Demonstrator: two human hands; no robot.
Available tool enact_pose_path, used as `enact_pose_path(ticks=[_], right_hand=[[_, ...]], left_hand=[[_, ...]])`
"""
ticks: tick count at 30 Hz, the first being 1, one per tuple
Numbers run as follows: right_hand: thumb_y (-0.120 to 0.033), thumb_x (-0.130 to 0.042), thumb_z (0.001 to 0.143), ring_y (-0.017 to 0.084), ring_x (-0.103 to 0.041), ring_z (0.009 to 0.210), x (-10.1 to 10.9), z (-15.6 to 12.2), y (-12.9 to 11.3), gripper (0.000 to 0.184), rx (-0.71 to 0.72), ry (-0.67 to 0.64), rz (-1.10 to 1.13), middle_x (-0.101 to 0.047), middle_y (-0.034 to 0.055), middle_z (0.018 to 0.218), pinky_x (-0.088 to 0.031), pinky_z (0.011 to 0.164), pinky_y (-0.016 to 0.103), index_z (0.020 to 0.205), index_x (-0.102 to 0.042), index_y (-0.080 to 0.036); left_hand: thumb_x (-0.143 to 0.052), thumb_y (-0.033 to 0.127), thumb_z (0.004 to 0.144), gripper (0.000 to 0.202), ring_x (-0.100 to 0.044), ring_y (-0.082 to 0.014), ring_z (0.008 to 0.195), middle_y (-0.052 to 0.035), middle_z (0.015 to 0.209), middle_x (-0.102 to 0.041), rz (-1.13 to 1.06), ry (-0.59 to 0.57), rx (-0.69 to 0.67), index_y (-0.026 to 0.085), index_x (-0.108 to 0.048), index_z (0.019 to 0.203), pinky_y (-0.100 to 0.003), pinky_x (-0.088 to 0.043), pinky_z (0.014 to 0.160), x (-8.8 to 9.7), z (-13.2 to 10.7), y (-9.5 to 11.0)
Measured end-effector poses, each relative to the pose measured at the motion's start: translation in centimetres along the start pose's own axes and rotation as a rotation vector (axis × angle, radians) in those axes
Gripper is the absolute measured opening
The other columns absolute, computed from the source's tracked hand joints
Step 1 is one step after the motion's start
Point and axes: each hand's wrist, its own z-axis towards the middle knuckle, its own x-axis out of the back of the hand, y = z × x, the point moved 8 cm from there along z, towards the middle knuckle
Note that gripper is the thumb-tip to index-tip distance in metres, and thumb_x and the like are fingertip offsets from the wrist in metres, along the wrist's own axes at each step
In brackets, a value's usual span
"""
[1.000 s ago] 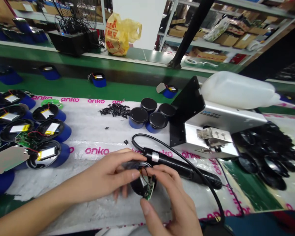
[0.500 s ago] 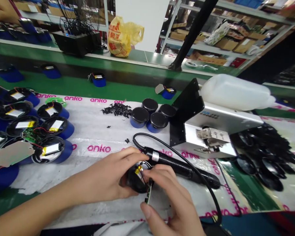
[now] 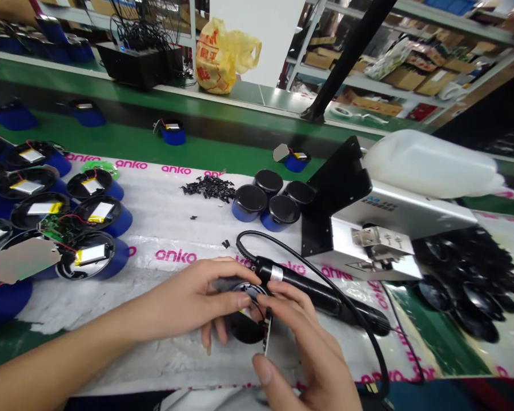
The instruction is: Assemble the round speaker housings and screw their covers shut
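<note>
On white sheeting [image 3: 163, 217], left grip [image 3: 188, 299] half-curled round one housing [image 3: 248, 332] — right grip [image 3: 317, 342] pinching one board [image 3: 267, 335]

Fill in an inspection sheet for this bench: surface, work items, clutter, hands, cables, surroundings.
Surface: white sheeting with pink "anko" print; green surface behind it.
Work items: round dark housing front centre, circuit board edge-on at its right; open blue cups holding pale packs on the left; four dark-topped cups farther back.
Clutter: heap of small black parts, a few strays nearer.
Hands: left hand at the housing; right hand at the board; grip firmness unclear.
Cables: black cord loops from the black tool and crosses it.
Surroundings: yellow bag, shelving with boxes, silver machine bearing a translucent bottle.
</note>
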Motion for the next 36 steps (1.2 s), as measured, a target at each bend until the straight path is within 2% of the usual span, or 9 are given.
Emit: enact_pose_path(ticks=[7, 10, 13, 16, 20, 24, 28, 32, 36], right_hand=[[-0.017, -0.061, 0.084, 0.021, -0.048, 0.13, -0.2, -0.2, -0.4, 0.047, 0.03, -0.014, -0.091, -0.064, 0.0058, 0.12, -0.05, 0.106, 0.029, 0.13, -0.051, -0.023], [-0.017, -0.062, 0.086, 0.023, -0.048, 0.129, 0.1, -0.2, -1.0, 0.043, 0.068, 0.021, -0.14, -0.058, 0.0091, 0.122, -0.049, 0.107, 0.033, 0.128, -0.054, -0.021], [-0.014, -0.061, 0.088, 0.02, -0.053, 0.121, 0.3, 0.0, -1.4, 0.038, 0.079, 0.031, -0.196, -0.052, 0.011, 0.124, -0.051, 0.104, 0.031, 0.126, -0.056, -0.019], [-0.01, -0.059, 0.092, 0.018, -0.055, 0.118, 0.3, 0.4, -1.7, 0.037, 0.088, 0.026, -0.246, -0.052, 0.0113, 0.124, -0.051, 0.103, 0.029, 0.128, -0.056, -0.017], [-0.01, -0.061, 0.093, 0.019, -0.054, 0.121, -0.3, 0.9, -2.2, 0.038, 0.198, 0.006, -0.316, -0.057, 0.0124, 0.125, -0.051, 0.105, 0.028, 0.131, -0.057, -0.013], [-0.01, -0.064, 0.092, 0.019, -0.057, 0.117, -0.1, 1.2, -2.1, 0.026, 0.249, -0.003, -0.342, -0.064, 0.0108, 0.123, -0.055, 0.099, 0.028, 0.117, -0.065, -0.015], [-0.013, -0.066, 0.091, 0.023, -0.058, 0.119, 0.2, 1.4, -1.9, 0.03, 0.237, -0.114, -0.36, -0.065, 0.0107, 0.125, -0.06, 0.094, 0.033, 0.121, -0.066, -0.019], [-0.014, -0.065, 0.092, 0.024, -0.059, 0.119, 0.6, 1.5, -1.7, 0.033, 0.222, -0.176, -0.324, -0.066, 0.0107, 0.126, -0.062, 0.09, 0.036, 0.124, -0.065, -0.021], [-0.014, -0.066, 0.091, 0.023, -0.056, 0.119, 0.3, 1.5, -1.7, 0.033, 0.259, -0.195, -0.335, -0.066, 0.0105, 0.124, -0.062, 0.092, 0.033, 0.124, -0.065, -0.019]], left_hand=[[-0.064, 0.035, 0.091, 0.02, -0.056, -0.004, 0.043, 0.0021, 0.089, -0.063, 0.008, 0.061, -0.014, 0.023, -0.067, 0.107, -0.012, -0.045, 0.035, -0.3, 0.3, 0.1], [-0.064, 0.031, 0.089, 0.017, -0.052, -0.0034, 0.041, 0.0036, 0.08, -0.06, 0.058, 0.132, 0.004, 0.022, -0.067, 0.103, -0.01, -0.04, 0.032, -0.1, 0.3, 0.5], [-0.064, 0.024, 0.086, 0.015, -0.046, -0.0023, 0.04, 0.0055, 0.073, -0.057, 0.101, 0.169, -0.004, 0.021, -0.067, 0.1, -0.009, -0.035, 0.032, -0.1, 0.3, 0.8], [-0.063, 0.022, 0.084, 0.015, -0.042, -0.0003, 0.039, 0.005, 0.079, -0.06, 0.086, 0.169, -0.048, 0.021, -0.067, 0.099, -0.009, -0.035, 0.033, -0.3, 0.3, 0.9], [-0.061, 0.013, 0.079, 0.023, -0.05, -0.001, 0.044, 0.0019, 0.098, -0.062, 0.083, 0.187, -0.111, 0.022, -0.07, 0.099, -0.011, -0.039, 0.034, 0.0, 0.2, 0.7], [-0.058, 0.012, 0.082, 0.033, -0.057, -0.0041, 0.045, 0.0014, 0.09, -0.062, -0.007, 0.027, -0.055, 0.021, -0.069, 0.111, -0.015, -0.048, 0.041, -0.1, 0.2, 0.0], [-0.07, 0.016, 0.081, 0.046, -0.065, -0.012, 0.058, 0.0019, 0.072, -0.065, -0.112, -0.187, -0.035, 0.019, -0.064, 0.127, -0.025, -0.057, 0.058, -0.4, 0.0, -0.3], [-0.086, 0.016, 0.068, 0.075, -0.068, -0.0164, 0.068, 0.0011, 0.073, -0.069, -0.112, -0.229, 0.0, 0.023, -0.058, 0.138, -0.028, -0.055, 0.067, 0.1, -0.1, -1.0], [-0.083, 0.017, 0.074, 0.068, -0.068, -0.015, 0.066, 0.001, 0.074, -0.069, -0.159, -0.245, 0.023, 0.022, -0.059, 0.138, -0.029, -0.056, 0.069, -0.1, 0.0, -1.2]])
